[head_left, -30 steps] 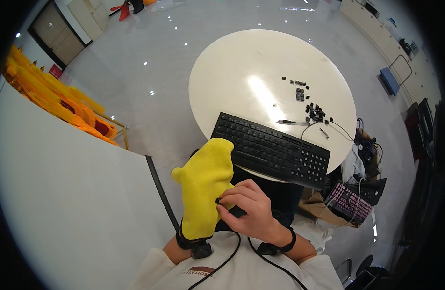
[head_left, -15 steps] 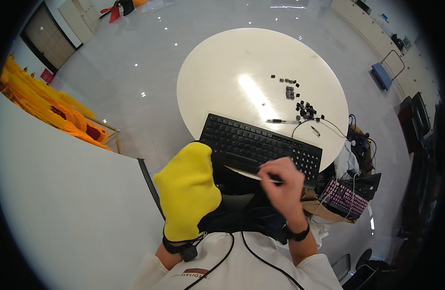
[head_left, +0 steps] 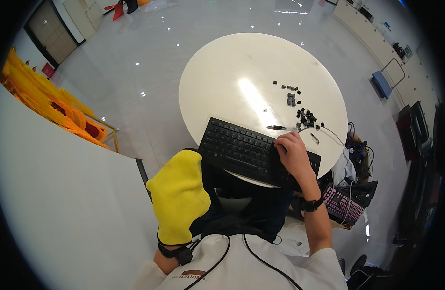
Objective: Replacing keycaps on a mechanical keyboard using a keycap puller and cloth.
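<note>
Over a long black plastic keyboard (head_left: 242,152), the right hand (head_left: 294,153) has just come forward, putting its keys (head_left: 263,146) within reach; fingertips bunched, on what I can't tell. A yellow cloth mitt (head_left: 178,198) hides the left hand's grip. Black keycaps (head_left: 307,119) dot the round white table (head_left: 213,72) beyond.

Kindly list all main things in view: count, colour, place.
Table: 1, white, centre
Keyboard: 1, black, table's near edge
Keycaps: many, black, table's right side
Pen: 1, black-clear, behind keyboard
Small tool: 1, greyish, right of pen
Second keyboard: 1, pink-black, lower right
Trolley: 1, blue, far right
Door: 1, brown, far left
Panel: 1, white, left
Fluffy heap: 1, orange, left
Mitt: 1, yellow, lower left
Left hand: 1, hidden in mitt
Right hand: 1, bare, over keyboard
</note>
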A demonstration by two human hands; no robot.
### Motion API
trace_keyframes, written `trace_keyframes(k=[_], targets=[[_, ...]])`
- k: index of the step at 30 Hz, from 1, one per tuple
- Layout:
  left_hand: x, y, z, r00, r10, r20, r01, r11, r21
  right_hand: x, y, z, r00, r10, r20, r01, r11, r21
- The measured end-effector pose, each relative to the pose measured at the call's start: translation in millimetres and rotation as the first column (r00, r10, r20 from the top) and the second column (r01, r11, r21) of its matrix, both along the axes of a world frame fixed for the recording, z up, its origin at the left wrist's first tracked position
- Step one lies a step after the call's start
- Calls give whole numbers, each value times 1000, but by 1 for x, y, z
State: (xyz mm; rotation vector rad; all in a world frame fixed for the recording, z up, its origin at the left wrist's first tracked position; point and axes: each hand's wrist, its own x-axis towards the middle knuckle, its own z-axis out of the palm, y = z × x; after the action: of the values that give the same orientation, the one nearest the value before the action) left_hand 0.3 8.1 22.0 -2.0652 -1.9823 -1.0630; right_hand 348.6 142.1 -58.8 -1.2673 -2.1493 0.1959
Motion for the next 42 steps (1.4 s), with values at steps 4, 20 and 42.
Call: trace_keyframes(k=[4, 20, 42], targets=[[-1, 0, -1, 1000, 7, -8, -7, 1000, -3, -1, -1, -4, 1000, -1, -6, 1, 1000, -8], [1, 5, -1, 1000, -3, -17, 3, 1000, -1, -4, 0, -5, 998, -29, -56, 29, 1000, 0], [2, 9, -2, 1000, -8, -21, 8, 1000, -9, -1, -1, 14, 999, 42, 25, -41, 999, -20]])
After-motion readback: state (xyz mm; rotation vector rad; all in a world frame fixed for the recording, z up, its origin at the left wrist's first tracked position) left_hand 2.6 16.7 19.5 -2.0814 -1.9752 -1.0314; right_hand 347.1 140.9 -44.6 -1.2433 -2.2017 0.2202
